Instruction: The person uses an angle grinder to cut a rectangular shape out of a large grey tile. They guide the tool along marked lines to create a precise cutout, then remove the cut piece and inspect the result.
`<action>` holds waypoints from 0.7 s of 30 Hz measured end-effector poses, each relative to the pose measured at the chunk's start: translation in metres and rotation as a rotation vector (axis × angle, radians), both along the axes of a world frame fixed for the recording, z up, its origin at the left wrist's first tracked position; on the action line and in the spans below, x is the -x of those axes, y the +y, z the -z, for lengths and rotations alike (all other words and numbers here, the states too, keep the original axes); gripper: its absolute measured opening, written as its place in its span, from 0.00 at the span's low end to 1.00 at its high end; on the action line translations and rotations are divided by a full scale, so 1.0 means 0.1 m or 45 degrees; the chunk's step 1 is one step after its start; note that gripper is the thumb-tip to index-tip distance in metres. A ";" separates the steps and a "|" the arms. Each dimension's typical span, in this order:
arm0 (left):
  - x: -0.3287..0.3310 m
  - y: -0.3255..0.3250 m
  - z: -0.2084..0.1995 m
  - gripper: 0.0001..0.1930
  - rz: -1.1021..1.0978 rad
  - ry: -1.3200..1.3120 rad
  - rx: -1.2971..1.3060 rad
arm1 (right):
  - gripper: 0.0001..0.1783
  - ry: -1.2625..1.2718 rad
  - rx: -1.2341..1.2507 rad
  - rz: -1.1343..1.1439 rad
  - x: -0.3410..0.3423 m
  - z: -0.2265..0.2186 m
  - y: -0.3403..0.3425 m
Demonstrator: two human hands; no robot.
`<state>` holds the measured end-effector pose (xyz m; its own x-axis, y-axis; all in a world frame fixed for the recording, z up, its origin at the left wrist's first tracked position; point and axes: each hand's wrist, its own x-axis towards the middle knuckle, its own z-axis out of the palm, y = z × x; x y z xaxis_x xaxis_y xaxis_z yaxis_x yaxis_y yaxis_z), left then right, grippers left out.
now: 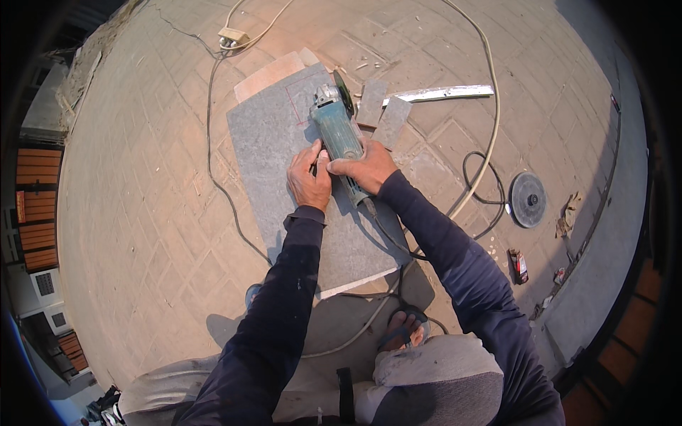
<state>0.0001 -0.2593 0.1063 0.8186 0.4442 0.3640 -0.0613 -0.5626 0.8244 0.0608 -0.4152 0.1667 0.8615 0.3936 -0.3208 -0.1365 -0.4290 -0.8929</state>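
A teal angle grinder (337,131) with a silver head lies over a large grey tile (273,156). Its thin cutting disc (343,92) stands edge-up beside the tile's far right part. My right hand (368,167) is wrapped round the grinder's body, the thumb across its top. Close against the grinder's left side is my left hand (310,183), fingers bent and thumb drawn toward them; what they pinch, if anything, is hidden. Faint red lines mark the tile near the grinder's head. A cord (387,233) leaves the tool's rear end toward me.
Narrow tile offcuts (391,122) and a whitish metal bar (444,93) lie right of the tile. A pale cable (490,85) curves along the right, near a round grey disc (528,200). A socket block (233,37) sits far left on the paving. My foot (403,328) is near the tile's close edge.
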 end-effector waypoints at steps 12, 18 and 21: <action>0.01 0.01 0.02 0.16 0.000 0.052 0.046 | 0.44 -0.036 -0.076 -0.004 0.08 0.04 -0.06; 0.04 -0.03 -0.07 0.17 -0.016 0.062 0.085 | 0.47 -0.068 -0.040 0.011 0.08 0.13 -0.05; 0.05 -0.05 -0.12 0.17 -0.019 0.105 0.112 | 0.48 -0.086 -0.032 0.017 0.09 0.18 -0.06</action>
<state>-0.0050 -0.2643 0.1186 0.8374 0.4835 0.2549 0.0165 -0.4885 0.8724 0.0522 -0.4208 0.1490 0.8860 0.3890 -0.2522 -0.0813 -0.4052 -0.9106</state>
